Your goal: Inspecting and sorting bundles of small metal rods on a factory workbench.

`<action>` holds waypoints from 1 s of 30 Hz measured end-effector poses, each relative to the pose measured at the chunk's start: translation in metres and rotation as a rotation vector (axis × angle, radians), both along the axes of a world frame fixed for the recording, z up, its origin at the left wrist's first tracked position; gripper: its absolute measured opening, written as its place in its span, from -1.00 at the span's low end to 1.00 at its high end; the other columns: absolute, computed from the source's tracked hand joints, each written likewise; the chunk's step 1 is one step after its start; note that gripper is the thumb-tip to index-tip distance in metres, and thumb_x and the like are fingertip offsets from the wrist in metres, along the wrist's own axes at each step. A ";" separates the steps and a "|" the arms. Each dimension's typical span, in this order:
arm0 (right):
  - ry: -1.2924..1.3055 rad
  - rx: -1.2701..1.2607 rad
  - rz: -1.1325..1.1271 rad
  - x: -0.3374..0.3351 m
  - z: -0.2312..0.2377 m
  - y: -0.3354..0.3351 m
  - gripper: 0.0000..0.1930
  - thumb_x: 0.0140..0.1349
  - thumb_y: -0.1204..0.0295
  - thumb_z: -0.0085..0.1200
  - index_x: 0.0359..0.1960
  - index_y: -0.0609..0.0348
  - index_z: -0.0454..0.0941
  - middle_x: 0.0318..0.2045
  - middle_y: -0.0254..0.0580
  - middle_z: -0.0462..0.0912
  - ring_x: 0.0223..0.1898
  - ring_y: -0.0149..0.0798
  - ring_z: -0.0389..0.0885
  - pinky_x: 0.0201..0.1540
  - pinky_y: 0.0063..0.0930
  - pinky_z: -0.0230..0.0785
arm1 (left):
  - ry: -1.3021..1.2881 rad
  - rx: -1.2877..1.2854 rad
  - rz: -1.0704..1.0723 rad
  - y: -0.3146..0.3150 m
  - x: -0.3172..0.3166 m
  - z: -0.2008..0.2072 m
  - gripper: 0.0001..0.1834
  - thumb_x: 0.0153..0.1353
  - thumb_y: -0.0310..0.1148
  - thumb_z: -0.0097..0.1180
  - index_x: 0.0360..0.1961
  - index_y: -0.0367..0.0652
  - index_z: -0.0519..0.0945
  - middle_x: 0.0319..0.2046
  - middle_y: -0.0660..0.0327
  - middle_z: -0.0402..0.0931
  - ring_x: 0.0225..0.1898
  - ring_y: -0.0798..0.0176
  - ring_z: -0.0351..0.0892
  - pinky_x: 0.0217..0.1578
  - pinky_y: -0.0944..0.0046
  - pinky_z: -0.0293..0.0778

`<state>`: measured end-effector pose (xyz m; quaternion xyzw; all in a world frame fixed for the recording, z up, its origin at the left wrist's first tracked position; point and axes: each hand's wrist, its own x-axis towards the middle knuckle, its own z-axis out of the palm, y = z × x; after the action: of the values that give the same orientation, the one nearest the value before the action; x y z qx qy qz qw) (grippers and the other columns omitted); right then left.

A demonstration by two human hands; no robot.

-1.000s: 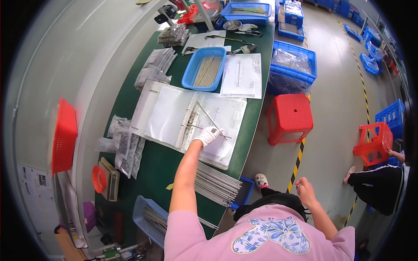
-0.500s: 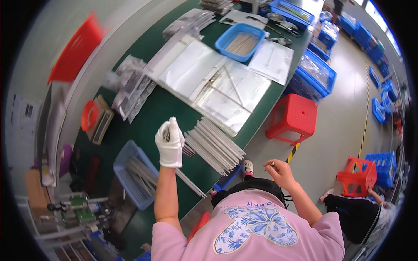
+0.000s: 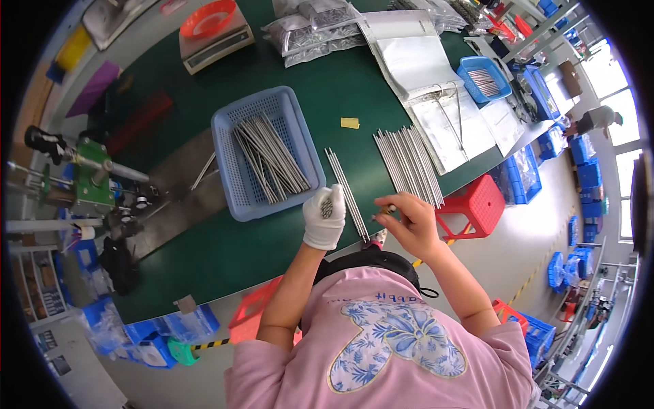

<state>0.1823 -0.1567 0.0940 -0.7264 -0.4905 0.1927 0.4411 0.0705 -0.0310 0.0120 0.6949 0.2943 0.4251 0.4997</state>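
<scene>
My left hand (image 3: 323, 221), in a white glove, is closed around a tight bunch of thin metal pieces (image 3: 326, 208), seen end-on. Their length is hidden in the fist. My right hand (image 3: 413, 221), bare, pinches a small brass-coloured piece (image 3: 390, 209) between thumb and fingers; its exact kind is too small to make out. Between the hands a few thin metal rods (image 3: 349, 195) lie on the green table. A row of similar rods (image 3: 407, 165) lies side by side beyond my right hand. To the left, a blue perforated basket (image 3: 227, 174) holds many loose rods (image 3: 271, 158).
An open binder (image 3: 415, 65) lies at the back right, near a small blue basket (image 3: 501, 80) of rods. A scale (image 3: 219, 42) with a red pan and bagged parts (image 3: 313, 37) stand behind. Green machinery (image 3: 93, 174) is at left; a red stool (image 3: 477, 204) stands right.
My view has swung left, so the blue basket of rods now sits nearer the middle. My right hand has come up over the table edge, closer to my left hand. Both hands keep their grip.
</scene>
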 end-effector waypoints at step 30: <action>-0.598 -0.070 0.243 -0.025 0.030 0.063 -0.86 0.06 0.43 0.08 -0.32 0.11 0.48 -0.50 -0.27 0.47 -0.62 -0.21 0.49 -0.63 -0.41 0.30 | -0.071 -0.026 -0.356 0.003 0.005 -0.011 -0.87 -0.01 -0.39 0.08 -0.49 -0.16 0.39 -0.63 0.03 0.41 -0.55 -0.10 0.42 -0.57 0.10 0.33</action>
<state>0.1575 -0.0939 0.1244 -0.7016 -0.6747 0.0389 0.2258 0.0752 -0.0282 0.0008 0.7142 0.1545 0.3503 0.5859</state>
